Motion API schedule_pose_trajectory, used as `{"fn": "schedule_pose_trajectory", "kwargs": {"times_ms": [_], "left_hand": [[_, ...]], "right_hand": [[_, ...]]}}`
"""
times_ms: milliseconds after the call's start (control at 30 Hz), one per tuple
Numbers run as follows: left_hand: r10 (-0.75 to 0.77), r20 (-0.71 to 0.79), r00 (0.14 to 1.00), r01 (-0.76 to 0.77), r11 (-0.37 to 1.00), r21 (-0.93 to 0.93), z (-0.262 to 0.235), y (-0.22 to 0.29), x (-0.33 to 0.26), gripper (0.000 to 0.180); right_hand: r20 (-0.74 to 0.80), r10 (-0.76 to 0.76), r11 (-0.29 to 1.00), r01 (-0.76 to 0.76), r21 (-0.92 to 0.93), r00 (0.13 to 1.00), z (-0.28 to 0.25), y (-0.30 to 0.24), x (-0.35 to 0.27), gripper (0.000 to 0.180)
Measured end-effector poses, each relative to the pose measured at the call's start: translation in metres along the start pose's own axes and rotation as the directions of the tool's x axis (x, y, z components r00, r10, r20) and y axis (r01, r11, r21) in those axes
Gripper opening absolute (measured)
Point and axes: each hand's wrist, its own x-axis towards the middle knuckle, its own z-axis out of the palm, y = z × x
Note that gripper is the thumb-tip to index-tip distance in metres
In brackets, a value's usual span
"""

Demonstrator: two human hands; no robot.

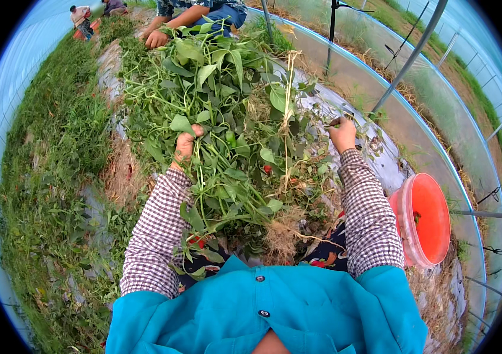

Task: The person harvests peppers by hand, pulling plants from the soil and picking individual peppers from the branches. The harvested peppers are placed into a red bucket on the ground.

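An uprooted pepper plant [227,177] lies across in front of me, its pale roots [279,239] near my lap. Among its leaves hang a green pepper [230,137] and a small red pepper [267,169]. On the plant's left side, my left hand [186,144] is closed around leafy stems, with leaves over part of the fingers. My right hand [343,135] is apart from it at the right, above the plastic-covered ground, its fingers curled together. A small dark bit shows at those fingertips; what it is I cannot make out.
A red bucket [401,215] stands tilted by my right forearm, something small and green inside. Another person's hands [156,39] work among plants ahead. Metal poles [410,56] and a plastic sheet wall run along the right. Grass and weeds [56,177] cover the left.
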Motion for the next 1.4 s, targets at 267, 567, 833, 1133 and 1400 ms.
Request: {"fn": "schedule_pose_trajectory", "kwargs": {"times_ms": [267, 567, 833, 1133, 1400], "left_hand": [[-0.092, -0.125, 0.988, 0.108, 0.986, 0.128, 0.023, 0.024, -0.001, 0.019], [-0.210, 0.059, 0.976, 0.208, 0.977, 0.045, 0.042, -0.011, 0.023, 0.016], [-0.057, 0.112, 0.992, 0.030, 0.973, 0.229, 0.058, -0.021, 0.015, 0.019], [-0.445, -0.264, 0.856, 0.477, 0.876, 0.074, 0.112, 0.018, 0.014, 0.021], [-0.195, -0.143, 0.970, 0.226, 0.943, 0.244, 0.051, -0.047, 0.008, 0.029]], "right_hand": [[0.443, -0.355, -0.074, -0.497, 0.864, 0.823, -0.087, -0.114, -0.024, 0.026], [0.453, -0.417, 0.843, 0.148, 0.518, 0.788, -0.035, -0.179, -0.076, 0.027], [0.617, -0.285, 0.641, -0.333, 0.691, 0.733, -0.027, -0.175, -0.074, 0.037], [0.736, -0.270, 0.725, -0.372, 0.580, 0.621, -0.027, -0.169, -0.068, 0.026], [0.340, -0.183, 0.972, 0.221, -0.078, 0.923, 0.001, -0.118, -0.043, 0.027]]}}
